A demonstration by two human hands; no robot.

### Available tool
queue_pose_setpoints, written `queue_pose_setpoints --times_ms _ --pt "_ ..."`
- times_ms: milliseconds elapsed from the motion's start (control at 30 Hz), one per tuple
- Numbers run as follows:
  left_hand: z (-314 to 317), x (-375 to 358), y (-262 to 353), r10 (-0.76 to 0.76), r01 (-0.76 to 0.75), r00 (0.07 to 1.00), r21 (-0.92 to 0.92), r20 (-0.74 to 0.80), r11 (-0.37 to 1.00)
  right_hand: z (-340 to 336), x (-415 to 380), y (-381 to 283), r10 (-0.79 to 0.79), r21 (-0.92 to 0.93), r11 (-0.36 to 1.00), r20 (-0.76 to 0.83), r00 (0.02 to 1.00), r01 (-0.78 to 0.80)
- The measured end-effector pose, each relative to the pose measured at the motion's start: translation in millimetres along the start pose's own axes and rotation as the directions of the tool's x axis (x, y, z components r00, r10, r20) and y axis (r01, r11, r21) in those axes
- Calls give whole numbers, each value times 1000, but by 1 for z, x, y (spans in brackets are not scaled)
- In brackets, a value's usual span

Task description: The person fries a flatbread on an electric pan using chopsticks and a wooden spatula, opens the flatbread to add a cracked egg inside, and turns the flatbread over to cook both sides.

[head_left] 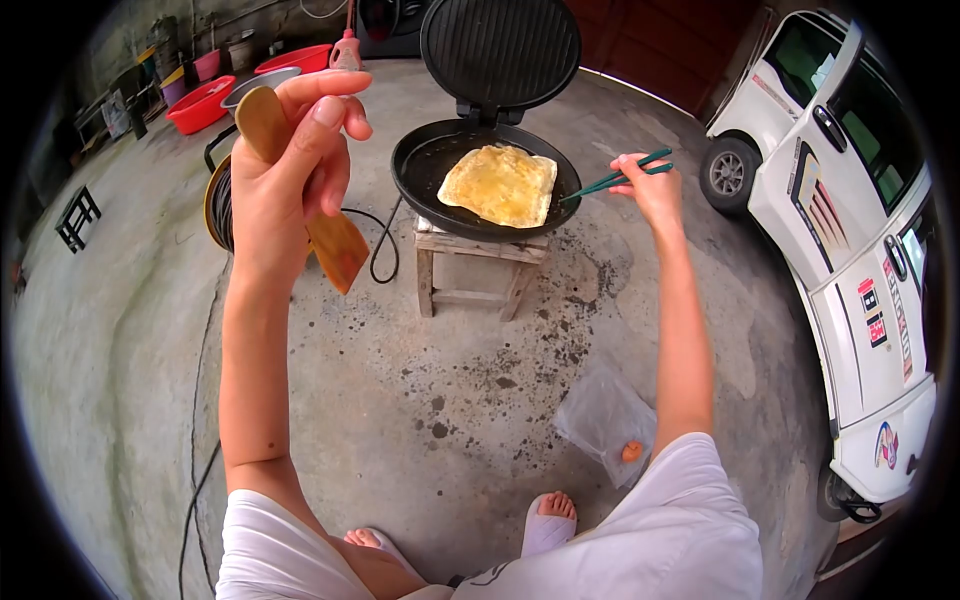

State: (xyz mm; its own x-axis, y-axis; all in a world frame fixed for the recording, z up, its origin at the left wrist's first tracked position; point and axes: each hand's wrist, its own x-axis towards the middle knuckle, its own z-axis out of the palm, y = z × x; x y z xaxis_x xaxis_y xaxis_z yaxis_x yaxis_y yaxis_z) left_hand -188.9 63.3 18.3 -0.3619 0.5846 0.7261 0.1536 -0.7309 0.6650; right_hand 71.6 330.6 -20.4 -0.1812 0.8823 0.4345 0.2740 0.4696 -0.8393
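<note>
A wooden spatula (338,250) slants through my left hand (280,190), raised at the left with its fingers curled and partly hiding the handle. My right hand (652,195) pinches a pair of green chopsticks (605,184), whose tips reach the right rim of a round black electric griddle (420,185). On the griddle lies a squarish flatbread (500,185) with a yellow, egg-like coating. The ribbed lid (500,50) stands raised behind it. My left hand is apart from the griddle.
The griddle rests on a small wooden stool (480,270). A plastic bag (595,405) with eggshell (631,452) lies on the concrete. A cable reel (218,205), red basins (200,108) and a low black stool (77,218) stand left; a white vehicle (815,200) is right.
</note>
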Motion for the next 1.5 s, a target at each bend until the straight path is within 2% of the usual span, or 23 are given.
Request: queue_pose_setpoints --times_ms 200,300,400,500,700,800,1000,1100,1300,1400,1500 --pt "-1 0 -3 -5 5 1000 -5 7 1000 -3 -6 -10 55 -9 998 58 997 -55" --pt "-1 0 -4 -6 6 1000 -4 5 1000 2 -5 -7 1 -142 990 -2 1000 -1" --pt "-2 0 -4 -7 7 1000 2 3 1000 2 -5 0 -34 -65 997 -40 999 31" --pt "-5 0 -5 -10 10 1000 14 -1 1000 -5 -6 -14 -37 -99 994 9 999 38" --pt "-1 0 -6 -16 16 1000 8 1 1000 11 -11 -34 -18 -269 961 160 987 61" --pt "-4 -1 -4 -12 12 1000 26 -7 1000 17 -8 -30 -40 -346 935 109 993 75" --pt "-5 0 0 2 -2 1000 27 -8 1000 17 0 0 -139 -240 963 -50 989 123" --pt "-4 0 -2 -2 2 1000 18 -5 1000 11 -4 -9 -106 -144 984 -7 994 104" --pt "-3 0 -2 -2 3 1000 20 -9 1000 5 2 -4 -26 -173 984 22 999 30" --pt "-2 0 -3 -7 7 1000 21 -6 1000 11 3 3 -122 -132 984 1 992 121" --pt "0 1 -3 5 -5 1000 -2 6 1000 14 4 13 -121 -151 981 4 993 120"
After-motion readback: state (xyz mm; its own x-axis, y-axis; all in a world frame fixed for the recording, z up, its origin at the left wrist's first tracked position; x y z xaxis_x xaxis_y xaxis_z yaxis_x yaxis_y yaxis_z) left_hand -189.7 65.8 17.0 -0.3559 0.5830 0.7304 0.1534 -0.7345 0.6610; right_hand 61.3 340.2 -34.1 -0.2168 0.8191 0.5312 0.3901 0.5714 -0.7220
